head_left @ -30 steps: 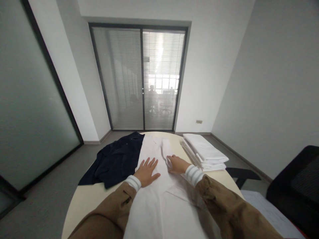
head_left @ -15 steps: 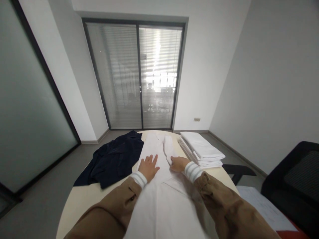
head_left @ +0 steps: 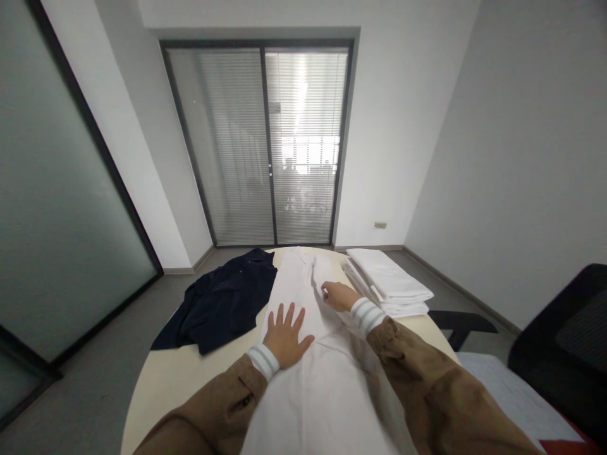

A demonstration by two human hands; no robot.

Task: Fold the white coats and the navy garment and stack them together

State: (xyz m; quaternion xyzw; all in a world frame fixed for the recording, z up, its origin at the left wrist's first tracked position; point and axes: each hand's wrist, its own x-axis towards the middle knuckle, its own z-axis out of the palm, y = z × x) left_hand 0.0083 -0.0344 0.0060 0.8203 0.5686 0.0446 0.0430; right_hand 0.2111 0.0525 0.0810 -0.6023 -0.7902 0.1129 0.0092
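A long white garment [head_left: 327, 385] lies lengthwise down the middle of the table, with a raised, creased flap along its right part. My left hand [head_left: 286, 338] presses flat on it, fingers spread and thumb out to the right. My right hand [head_left: 339, 296] is at the flap's right edge, with its fingers curled in a pinch at the cloth; the fingertips are partly hidden. To the left of the white garment is a dark navy garment [head_left: 222, 300], loosely spread and overhanging the table's left edge.
The pale round-edged table [head_left: 165, 392] carries a stack of folded white cloth [head_left: 391, 278] at the far right. A black chair [head_left: 564, 341] stands to the right, near printed paper [head_left: 516, 392]. Beyond are a glass door with blinds [head_left: 303, 145] and white walls.
My left hand has slid slightly toward me and spread its fingers wider. My right hand has risen a little along the flap's edge. The view has shifted slightly.
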